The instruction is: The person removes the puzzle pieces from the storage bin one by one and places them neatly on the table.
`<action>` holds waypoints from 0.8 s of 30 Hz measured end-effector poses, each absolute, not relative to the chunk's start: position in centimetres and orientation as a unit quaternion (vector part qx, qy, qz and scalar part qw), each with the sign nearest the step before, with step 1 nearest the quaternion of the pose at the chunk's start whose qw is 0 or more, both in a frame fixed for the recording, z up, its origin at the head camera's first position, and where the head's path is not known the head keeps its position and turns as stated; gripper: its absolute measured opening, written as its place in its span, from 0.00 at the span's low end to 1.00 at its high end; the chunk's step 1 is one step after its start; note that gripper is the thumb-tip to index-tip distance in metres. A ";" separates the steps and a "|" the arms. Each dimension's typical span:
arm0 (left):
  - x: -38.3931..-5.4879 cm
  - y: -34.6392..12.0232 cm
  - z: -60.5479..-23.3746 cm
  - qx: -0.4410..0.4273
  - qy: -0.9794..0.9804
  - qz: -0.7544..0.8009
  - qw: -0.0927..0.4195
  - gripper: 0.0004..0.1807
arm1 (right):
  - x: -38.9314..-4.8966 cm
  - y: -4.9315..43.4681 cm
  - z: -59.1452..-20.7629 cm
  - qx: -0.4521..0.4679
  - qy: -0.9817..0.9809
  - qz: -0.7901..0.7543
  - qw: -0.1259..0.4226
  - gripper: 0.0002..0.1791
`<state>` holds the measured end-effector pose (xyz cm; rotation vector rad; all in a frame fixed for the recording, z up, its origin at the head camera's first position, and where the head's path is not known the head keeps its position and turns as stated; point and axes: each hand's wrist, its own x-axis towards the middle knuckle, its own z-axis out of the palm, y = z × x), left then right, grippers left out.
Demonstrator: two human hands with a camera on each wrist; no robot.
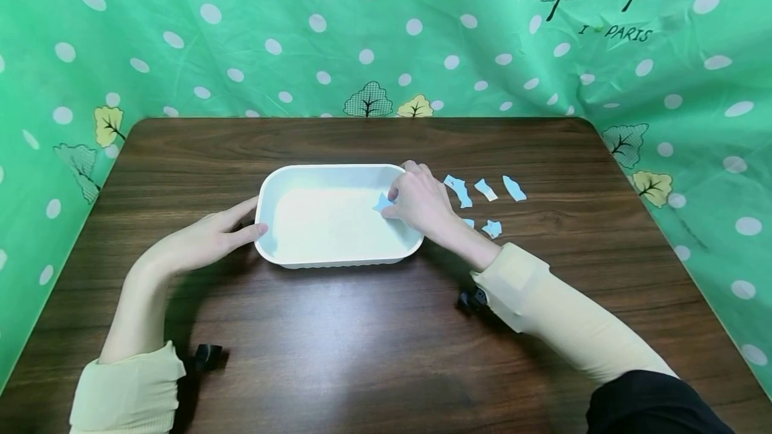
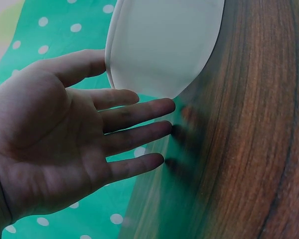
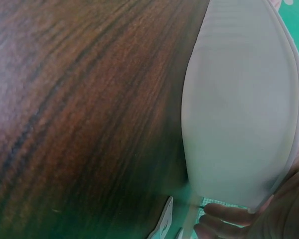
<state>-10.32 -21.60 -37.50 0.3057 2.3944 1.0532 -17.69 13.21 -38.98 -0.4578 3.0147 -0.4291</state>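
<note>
A white rectangular tray (image 1: 326,263) sits on the table. Inside its right end, my right hand (image 1: 422,199) pinches a torn scrap of light blue paper (image 1: 382,203) between thumb and index finger. At the tray's left end rests my left hand (image 1: 211,233), its thumb on the rim. The left wrist view shows the fingers of this hand (image 2: 55,124) extended and spread beside the tray wall (image 2: 164,50). In the right wrist view the tray's outer wall (image 3: 239,99) hides the pinched scrap, and only part of the right hand (image 3: 279,214) shows.
Several more blue scraps lie right of the tray, among them a larger one (image 1: 460,191), a narrow one (image 1: 515,188) and a small one (image 1: 492,228). The dark wooden table (image 1: 362,353) ends against a green dotted cloth (image 1: 362,32).
</note>
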 end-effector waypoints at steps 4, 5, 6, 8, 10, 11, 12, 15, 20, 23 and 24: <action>-10.4 -21.6 -37.3 0.111 0.879 0.389 0.253 0.38 | -17.8 13.2 -38.8 -0.150 0.978 -0.144 0.032 0.13; -10.4 -21.6 -37.3 0.110 0.879 0.389 0.254 0.38 | -17.8 13.2 -38.7 -0.150 0.977 -0.145 0.032 0.13; -10.4 -21.6 -37.2 0.110 0.879 0.388 0.255 0.38 | -17.8 13.2 -38.7 -0.151 0.977 -0.146 0.032 0.14; -10.4 -21.6 -37.1 0.111 0.879 0.387 0.255 0.38 | -17.9 13.2 -38.6 -0.155 0.977 -0.146 0.030 0.14; -10.5 -21.7 -37.1 0.113 0.879 0.387 0.255 0.37 | -17.9 13.2 -38.4 -0.158 0.976 -0.146 0.029 0.14; -10.5 -21.7 -37.0 0.114 0.879 0.386 0.255 0.37 | -17.9 13.3 -38.4 -0.159 0.976 -0.146 0.029 0.14; -10.5 -21.7 -37.0 0.115 0.880 0.384 0.254 0.37 | -17.9 13.3 -38.3 -0.160 0.976 -0.145 0.028 0.14; -10.6 -21.7 -36.9 0.114 0.880 0.384 0.255 0.37 | -18.0 13.3 -38.1 -0.163 0.975 -0.146 0.028 0.14; -10.7 -21.7 -36.6 0.103 0.876 0.391 0.264 0.37 | -18.1 13.3 -37.8 -0.168 0.974 -0.148 0.032 0.14; -10.7 -21.7 -36.4 0.098 0.873 0.395 0.268 0.37 | -18.2 13.3 -37.8 -0.171 0.974 -0.148 0.036 0.14; -10.7 -21.8 -36.4 0.097 0.873 0.396 0.269 0.37 | -18.2 13.3 -37.7 -0.171 0.973 -0.147 0.037 0.14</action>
